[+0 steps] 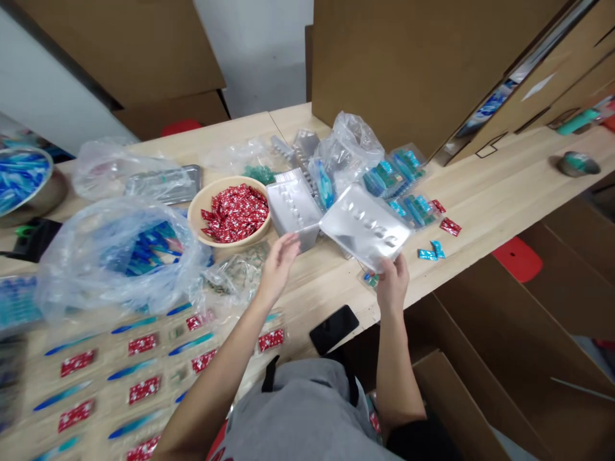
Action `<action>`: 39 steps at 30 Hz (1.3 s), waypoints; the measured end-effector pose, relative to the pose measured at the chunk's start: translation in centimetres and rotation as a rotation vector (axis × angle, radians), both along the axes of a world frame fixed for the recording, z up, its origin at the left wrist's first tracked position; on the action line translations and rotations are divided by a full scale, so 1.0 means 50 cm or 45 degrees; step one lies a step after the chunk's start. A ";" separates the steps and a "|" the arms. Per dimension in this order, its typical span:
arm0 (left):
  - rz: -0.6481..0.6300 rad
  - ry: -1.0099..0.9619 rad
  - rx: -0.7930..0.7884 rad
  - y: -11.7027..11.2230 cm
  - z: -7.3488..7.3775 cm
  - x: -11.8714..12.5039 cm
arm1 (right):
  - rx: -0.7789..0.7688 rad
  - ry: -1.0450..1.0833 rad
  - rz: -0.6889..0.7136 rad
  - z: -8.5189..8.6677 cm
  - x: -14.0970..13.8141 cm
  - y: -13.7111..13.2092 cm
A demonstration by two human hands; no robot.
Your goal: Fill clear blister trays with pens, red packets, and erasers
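Observation:
My right hand point(393, 282) grips the near edge of a clear plastic blister tray point(353, 221), which is tilted above the table and has a row of moulded bumps. Beside the near end of a stack of similar trays point(292, 203) is my left hand point(281, 261), its fingers stretched out and holding nothing. Whether its fingertips touch the stack I cannot tell. Just left of that stack, a cream bowl point(193, 214) is full of small red-and-white packets point(235, 214).
A plastic bag point(62, 256) of blue items lies at left, behind rows of filled trays with blue sticks and red packets point(144, 388). A black phone point(334, 330) rests at the front edge. Filled packs point(416, 210), teal packets point(427, 254) and a large cardboard box point(394, 70) are at right.

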State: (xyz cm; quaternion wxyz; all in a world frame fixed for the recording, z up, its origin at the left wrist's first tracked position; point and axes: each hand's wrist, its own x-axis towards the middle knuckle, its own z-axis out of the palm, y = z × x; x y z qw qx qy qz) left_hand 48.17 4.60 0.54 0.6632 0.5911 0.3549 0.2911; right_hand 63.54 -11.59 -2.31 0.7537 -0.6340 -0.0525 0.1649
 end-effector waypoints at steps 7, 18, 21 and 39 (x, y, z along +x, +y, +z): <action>-0.104 -0.099 -0.312 0.004 0.086 0.014 | 0.143 -0.164 0.244 0.060 -0.061 0.001; 0.290 -0.066 -0.375 -0.078 0.051 -0.031 | 0.270 0.279 0.466 0.046 -0.088 0.033; 0.223 -0.131 -0.342 -0.105 0.028 -0.036 | 0.233 0.351 0.413 0.035 -0.090 0.042; 0.321 0.364 0.381 0.131 -0.025 0.113 | -0.171 -0.467 0.954 0.014 0.146 0.433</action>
